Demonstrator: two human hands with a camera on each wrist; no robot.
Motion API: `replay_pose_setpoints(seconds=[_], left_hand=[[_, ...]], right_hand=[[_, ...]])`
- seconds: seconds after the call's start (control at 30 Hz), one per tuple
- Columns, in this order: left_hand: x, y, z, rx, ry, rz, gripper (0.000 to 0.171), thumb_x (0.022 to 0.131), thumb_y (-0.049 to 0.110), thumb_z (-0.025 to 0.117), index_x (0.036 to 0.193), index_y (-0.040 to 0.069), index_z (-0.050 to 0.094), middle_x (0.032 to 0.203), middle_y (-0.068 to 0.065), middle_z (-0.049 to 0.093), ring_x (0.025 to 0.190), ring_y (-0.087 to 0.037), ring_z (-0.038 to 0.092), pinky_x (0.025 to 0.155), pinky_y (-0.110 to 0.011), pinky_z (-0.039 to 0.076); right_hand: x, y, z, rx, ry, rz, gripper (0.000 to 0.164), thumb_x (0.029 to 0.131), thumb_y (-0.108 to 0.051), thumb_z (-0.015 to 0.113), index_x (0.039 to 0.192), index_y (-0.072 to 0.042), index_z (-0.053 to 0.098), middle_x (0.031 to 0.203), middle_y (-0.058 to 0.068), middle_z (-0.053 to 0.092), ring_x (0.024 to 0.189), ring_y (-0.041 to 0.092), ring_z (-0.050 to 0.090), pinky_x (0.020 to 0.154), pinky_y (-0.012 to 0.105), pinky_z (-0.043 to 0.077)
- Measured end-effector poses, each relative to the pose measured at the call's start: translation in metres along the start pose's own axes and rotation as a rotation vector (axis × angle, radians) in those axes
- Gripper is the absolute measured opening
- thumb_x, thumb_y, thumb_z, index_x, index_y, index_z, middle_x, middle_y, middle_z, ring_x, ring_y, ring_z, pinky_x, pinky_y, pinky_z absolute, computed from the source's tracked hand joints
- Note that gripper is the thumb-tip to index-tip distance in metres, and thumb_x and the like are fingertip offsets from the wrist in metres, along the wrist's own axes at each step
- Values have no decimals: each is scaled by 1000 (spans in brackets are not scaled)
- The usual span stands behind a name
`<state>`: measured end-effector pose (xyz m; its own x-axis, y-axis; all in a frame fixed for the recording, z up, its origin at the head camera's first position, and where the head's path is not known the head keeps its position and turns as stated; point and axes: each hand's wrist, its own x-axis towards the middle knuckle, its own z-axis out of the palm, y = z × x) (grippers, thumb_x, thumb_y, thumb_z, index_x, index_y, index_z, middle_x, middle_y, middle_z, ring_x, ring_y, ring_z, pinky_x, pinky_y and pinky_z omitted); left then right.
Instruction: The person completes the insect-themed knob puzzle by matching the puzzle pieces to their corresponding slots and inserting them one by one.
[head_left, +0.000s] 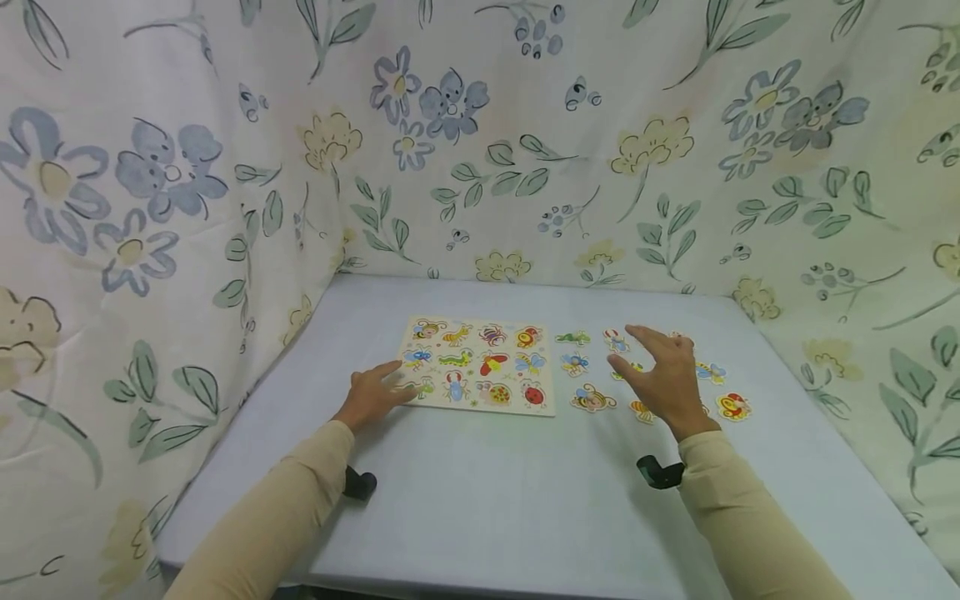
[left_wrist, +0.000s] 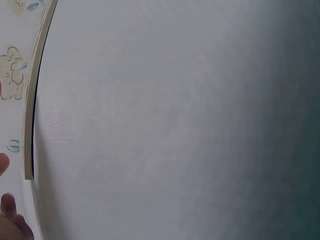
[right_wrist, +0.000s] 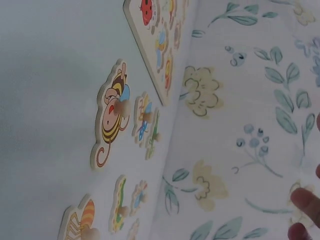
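Note:
A wooden puzzle board (head_left: 474, 375) printed with colourful insects lies flat on the table. My left hand (head_left: 371, 396) is at its left edge, fingers relaxed, the fingertips overlapping its lower left corner. In the left wrist view the board's edge (left_wrist: 31, 110) shows beside a few fingertips (left_wrist: 7, 205). Over the loose insect pieces to the right hovers my right hand (head_left: 663, 379), thumb and fingers spread apart, holding nothing. Close by lie a bee piece (head_left: 592, 398), a blue beetle piece (head_left: 615, 340) and a red-and-yellow insect piece (head_left: 733, 407). Some pieces are hidden behind the right hand.
Wooden knobs stand up from the pieces, as on the bee's knob (right_wrist: 121, 107). A pale cloth covers the table (head_left: 480, 500). Floral curtains (head_left: 480, 208) hang along its back and sides. Black wrist mounts (head_left: 360, 483) show below the sleeves.

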<state>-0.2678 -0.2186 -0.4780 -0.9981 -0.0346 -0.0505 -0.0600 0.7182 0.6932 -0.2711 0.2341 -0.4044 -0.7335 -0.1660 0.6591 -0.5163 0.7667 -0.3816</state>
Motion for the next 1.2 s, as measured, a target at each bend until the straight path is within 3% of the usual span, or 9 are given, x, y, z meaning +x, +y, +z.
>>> replay_pose_setpoints(seconds=[0.27,0.5,0.7,0.9,1.07,1.2], left_hand=[[-1,-9,-2,35,-21,-41,76,83,44,72,144,8,45,142,-21,44,112,-35,34,96,-54,31],[-2,-14,1,63,16,1,70,83,34,75,141,7,49,143,-15,46,108,-33,36,91,-50,31],[1,-14,4,90,22,38,70,84,35,75,142,6,48,146,-12,44,109,-33,36,90,-48,30],[1,-14,6,86,17,34,70,84,34,75,143,7,47,146,-13,44,112,-35,35,93,-50,29],[2,-13,8,97,21,21,71,84,34,75,143,7,47,146,-12,44,111,-33,36,92,-49,29],[1,-13,7,114,19,34,71,85,35,73,143,6,46,147,-12,42,110,-33,36,92,-48,29]], right_hand=[[-2,1,13,58,22,19,44,80,-17,80,119,-1,67,119,18,64,109,36,55,87,50,29],[-11,5,29,124,-18,160,39,83,-22,77,117,-4,69,119,16,65,96,34,46,76,46,31],[-18,10,41,125,-61,254,37,85,-24,75,115,-4,70,118,17,65,104,36,49,86,52,32],[-25,18,50,138,-147,364,36,87,-27,73,114,-4,71,120,18,64,116,39,49,95,59,29],[-31,25,56,137,-231,403,31,87,-23,73,112,-4,72,119,20,64,107,37,53,90,55,36],[-33,28,58,126,-326,433,30,87,-22,71,112,-4,72,125,22,60,113,40,52,90,57,39]])
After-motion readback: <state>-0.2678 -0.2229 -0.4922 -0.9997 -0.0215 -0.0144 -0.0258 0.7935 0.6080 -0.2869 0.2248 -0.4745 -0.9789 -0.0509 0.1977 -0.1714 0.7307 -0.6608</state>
